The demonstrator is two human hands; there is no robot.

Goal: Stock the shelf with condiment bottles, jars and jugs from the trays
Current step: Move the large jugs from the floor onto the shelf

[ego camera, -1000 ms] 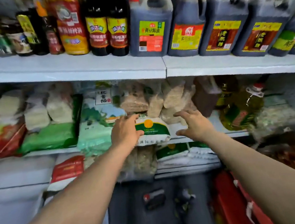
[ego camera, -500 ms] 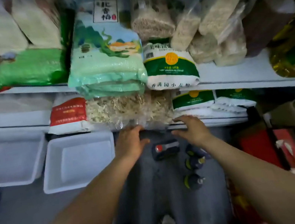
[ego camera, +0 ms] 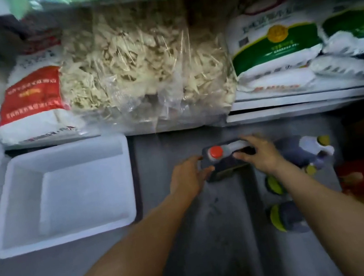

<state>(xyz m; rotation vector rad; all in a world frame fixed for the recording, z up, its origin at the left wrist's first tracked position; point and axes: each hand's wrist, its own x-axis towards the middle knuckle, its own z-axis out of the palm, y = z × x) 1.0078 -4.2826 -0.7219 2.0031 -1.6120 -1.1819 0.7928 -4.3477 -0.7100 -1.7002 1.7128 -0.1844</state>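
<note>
In the head view, the step in hand looked to be lifting a dark jug [ego camera: 225, 160] with a red cap [ego camera: 216, 152] off the grey floor, and it seemed best done by closing the fingers fully round the handle on top, steadying the body from the other side, and raising it upright so the cap stayed uppermost and the neighbouring bottles were not knocked. The jug stood on the floor just below the lowest shelf edge [ego camera: 303, 106], between the two hands. The right hand [ego camera: 259, 155] lay over the jug's top at the handle, fingers curled down onto it; whether they had closed round it I could not tell, as the picture was blurred there. The left hand [ego camera: 189, 177] was at the jug's left side with fingers extended and loosely spread, touching or nearly touching its wall, gripping nothing. Just to the right of the jug, partly behind the right forearm, stood several dark bottles with yellow-green caps [ego camera: 278, 216], close enough to be bumped. A white tray [ego camera: 9, 246] sat well to the left on the floor, and bags of dried goods [ego camera: 141, 72] filled the shelf above.
</note>
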